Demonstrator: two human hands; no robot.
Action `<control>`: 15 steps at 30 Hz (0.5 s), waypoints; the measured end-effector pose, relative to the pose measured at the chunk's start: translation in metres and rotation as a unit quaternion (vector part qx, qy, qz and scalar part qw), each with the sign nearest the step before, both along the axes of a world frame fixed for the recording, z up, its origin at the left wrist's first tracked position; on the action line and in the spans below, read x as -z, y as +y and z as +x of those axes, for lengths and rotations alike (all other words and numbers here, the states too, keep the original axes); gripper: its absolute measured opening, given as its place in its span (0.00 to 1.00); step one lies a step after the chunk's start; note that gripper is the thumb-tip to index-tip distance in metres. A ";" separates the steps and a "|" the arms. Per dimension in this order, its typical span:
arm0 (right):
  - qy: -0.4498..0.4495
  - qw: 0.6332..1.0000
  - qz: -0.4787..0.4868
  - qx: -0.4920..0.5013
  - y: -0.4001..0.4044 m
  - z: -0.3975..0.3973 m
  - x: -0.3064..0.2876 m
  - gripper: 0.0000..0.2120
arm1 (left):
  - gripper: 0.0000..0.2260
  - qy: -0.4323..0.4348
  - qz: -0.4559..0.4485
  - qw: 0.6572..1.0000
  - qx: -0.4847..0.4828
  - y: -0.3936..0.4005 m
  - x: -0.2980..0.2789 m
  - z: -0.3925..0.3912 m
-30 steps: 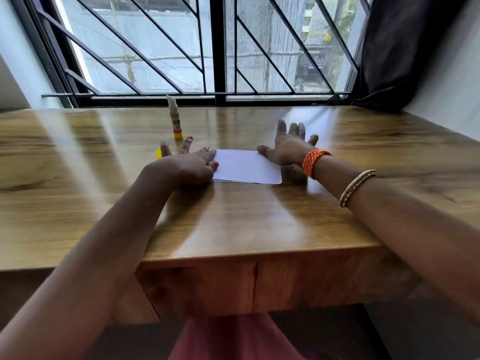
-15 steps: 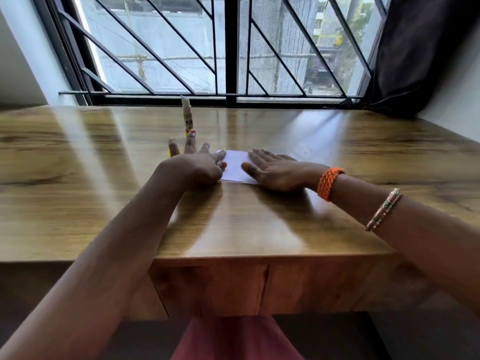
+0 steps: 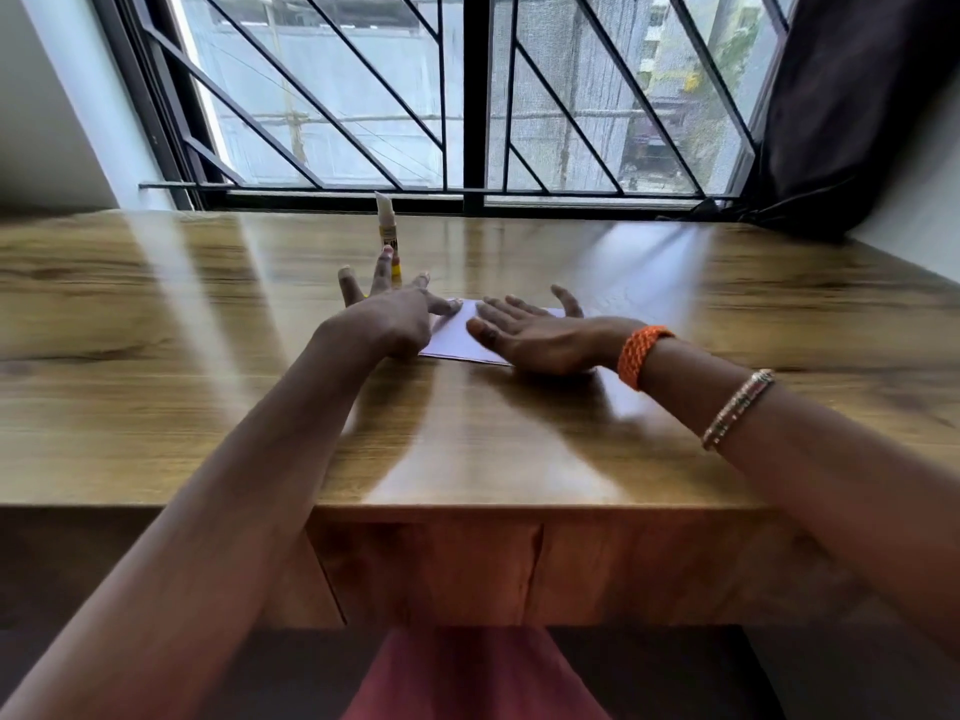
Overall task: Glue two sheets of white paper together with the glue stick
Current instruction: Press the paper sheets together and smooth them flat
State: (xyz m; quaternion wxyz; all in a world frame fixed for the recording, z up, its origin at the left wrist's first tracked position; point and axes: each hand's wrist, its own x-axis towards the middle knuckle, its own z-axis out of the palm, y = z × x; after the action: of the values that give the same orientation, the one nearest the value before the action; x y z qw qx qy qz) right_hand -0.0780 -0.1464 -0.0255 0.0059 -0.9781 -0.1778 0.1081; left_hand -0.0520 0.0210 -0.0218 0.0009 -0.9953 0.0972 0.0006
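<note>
My right hand (image 3: pixel 540 340) lies flat on the paper (image 3: pixel 457 337), fingers straight; left hand (image 3: pixel 387 317) spread at its edge. I should press firmly, smoothing outward.

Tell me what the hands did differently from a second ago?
The right hand slid from the far right corner of the white paper sheet toward its middle and now lies flat across it. The left hand spread its fingers toward the upright yellow-and-white glue stick. Nothing was picked up or let go. The glue stick and the paper stayed put on the wooden table.
</note>
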 end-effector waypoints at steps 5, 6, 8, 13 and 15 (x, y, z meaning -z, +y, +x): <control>-0.013 1.000 0.015 -0.012 0.010 -0.003 0.004 0.35 | 0.30 -0.046 -0.009 0.999 0.017 0.007 -0.002 0.002; -0.020 0.998 0.023 -0.047 0.016 -0.008 0.009 0.35 | 0.30 -0.064 -0.007 0.998 0.014 0.010 -0.002 0.003; -0.034 0.991 0.040 -0.119 0.026 -0.016 0.018 0.35 | 0.31 -0.099 0.004 0.995 0.003 0.013 -0.003 0.005; -0.024 0.998 0.039 -0.048 0.016 0.014 0.006 0.31 | 0.31 -0.127 0.016 0.992 -0.006 0.013 -0.001 0.004; -0.026 0.999 0.031 -0.001 0.011 0.026 0.002 0.32 | 0.30 -0.123 0.004 0.992 0.003 0.013 0.000 0.001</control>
State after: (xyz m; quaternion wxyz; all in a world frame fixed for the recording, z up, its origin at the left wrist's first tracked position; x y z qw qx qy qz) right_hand -0.0520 -0.1351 -0.0270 0.0311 -0.9798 -0.1821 0.0767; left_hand -0.0511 0.0342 -0.0217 0.0166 -0.9875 0.0993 -0.1213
